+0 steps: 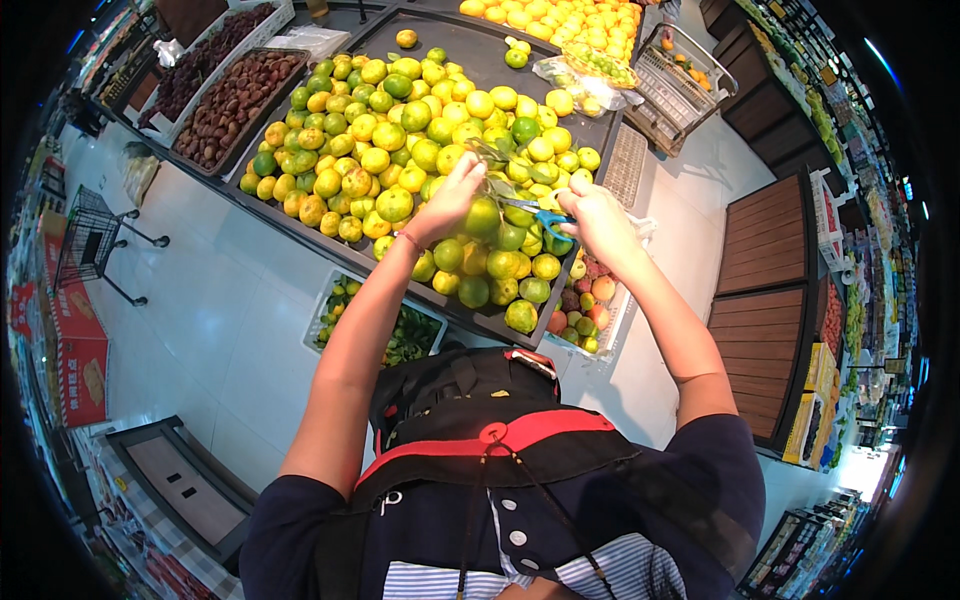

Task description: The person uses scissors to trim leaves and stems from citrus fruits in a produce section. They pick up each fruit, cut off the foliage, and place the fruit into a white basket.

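Note:
Over a heap of yellow-green mandarins (390,135) my left hand (456,193) grips a leafy stem (491,154). A green mandarin (482,217), slightly blurred, hangs just below those fingers. Blue-handled scissors (553,219) are in my right hand (596,221), their blades pointing left toward the stem and leaves. Whether the blades touch the stem I cannot tell. The mandarins lie on a dark display stand (465,45), piled up to its front edge.
Below the stand's front sits a crate of leafy fruit (412,330); a white crate of mixed fruit (589,307) is at its right. Chestnuts (236,105) fill a tray at left. A shopping cart (90,236) stands on the left floor, a basket trolley (679,82) behind right.

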`<state>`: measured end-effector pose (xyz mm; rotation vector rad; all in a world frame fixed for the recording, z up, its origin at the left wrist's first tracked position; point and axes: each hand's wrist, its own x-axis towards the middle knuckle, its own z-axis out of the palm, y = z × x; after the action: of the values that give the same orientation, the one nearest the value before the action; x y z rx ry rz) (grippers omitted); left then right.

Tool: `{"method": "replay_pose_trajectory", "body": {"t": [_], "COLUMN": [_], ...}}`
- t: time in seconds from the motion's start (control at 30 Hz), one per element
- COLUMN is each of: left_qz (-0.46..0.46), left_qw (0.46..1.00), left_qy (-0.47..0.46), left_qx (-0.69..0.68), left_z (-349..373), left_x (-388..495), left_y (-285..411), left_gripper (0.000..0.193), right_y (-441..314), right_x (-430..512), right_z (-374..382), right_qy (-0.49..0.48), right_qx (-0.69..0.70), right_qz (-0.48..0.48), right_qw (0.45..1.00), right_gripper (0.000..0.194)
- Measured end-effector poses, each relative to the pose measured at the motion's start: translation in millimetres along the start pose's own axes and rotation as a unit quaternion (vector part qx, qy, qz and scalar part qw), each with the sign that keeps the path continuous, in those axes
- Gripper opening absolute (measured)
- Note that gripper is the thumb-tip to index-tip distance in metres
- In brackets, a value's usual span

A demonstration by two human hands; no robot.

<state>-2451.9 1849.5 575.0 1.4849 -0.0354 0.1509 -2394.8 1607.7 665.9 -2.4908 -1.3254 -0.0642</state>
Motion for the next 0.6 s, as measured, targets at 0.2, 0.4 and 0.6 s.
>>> {"method": "replay_pose_trajectory", "body": {"t": [0.2, 0.4, 0.6], "left_qz": [0.071, 0.006, 0.02], "left_qw": [0.955, 0.892, 0.881], "left_qy": [0.278, 0.446, 0.452], "left_qx": [-0.078, -0.071, -0.137], "left_z": [8.2, 37.5, 22.4], "left_x": [0.0, -13.7, -0.4], "left_y": [-34.9, -36.4, -30.2], "left_gripper": [0.03, 0.025, 0.024], "right_y": [34.0, 1.9, 50.4], "right_x": [-8.1, -22.4, 44.7], "right_z": [141.3, 193.6, 138.5], "right_qy": [0.346, 0.471, 0.594], "right_qx": [0.267, 0.449, 0.461], "right_qz": [0.287, 0.39, 0.355], "right_qw": [0.853, 0.652, 0.556], "right_gripper": [0.023, 0.022, 0.021]}}
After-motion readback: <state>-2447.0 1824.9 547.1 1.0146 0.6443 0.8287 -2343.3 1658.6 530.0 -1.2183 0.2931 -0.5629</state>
